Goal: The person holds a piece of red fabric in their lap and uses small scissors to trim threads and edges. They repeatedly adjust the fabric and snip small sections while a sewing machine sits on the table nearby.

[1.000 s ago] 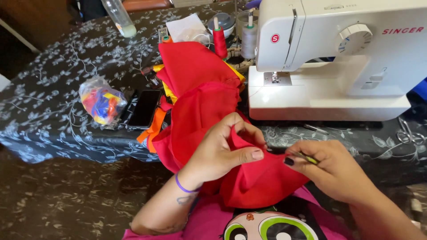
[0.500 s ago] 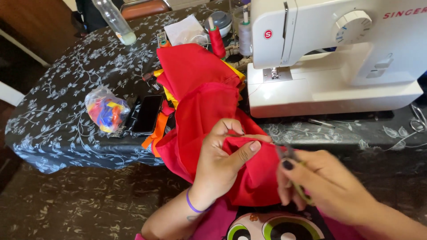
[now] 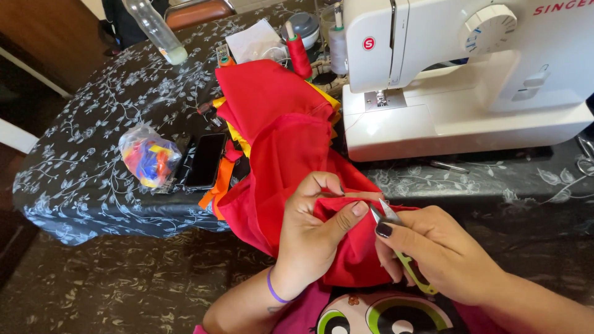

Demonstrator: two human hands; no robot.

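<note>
Closer now, left hand point(image 3: 312, 229) pinches soft red cloth point(image 3: 278, 142) (folded edge); right hand point(image 3: 442, 253) grips metal-tipped snips point(image 3: 402, 250).

snips point(image 3: 405, 256) mostly hidden, sewing machine point(image 3: 470, 93) cut off

Dark floral tablecloth point(image 3: 93, 167) over table, mottled brown floor point(image 3: 124, 291), wooden door point(image 3: 49, 37)

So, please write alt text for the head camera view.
The left hand pinches a fold of red fabric while the right hand puts small thread snips to it. Behind, on a floral tablecloth, stand a white sewing machine and a phone.
</note>
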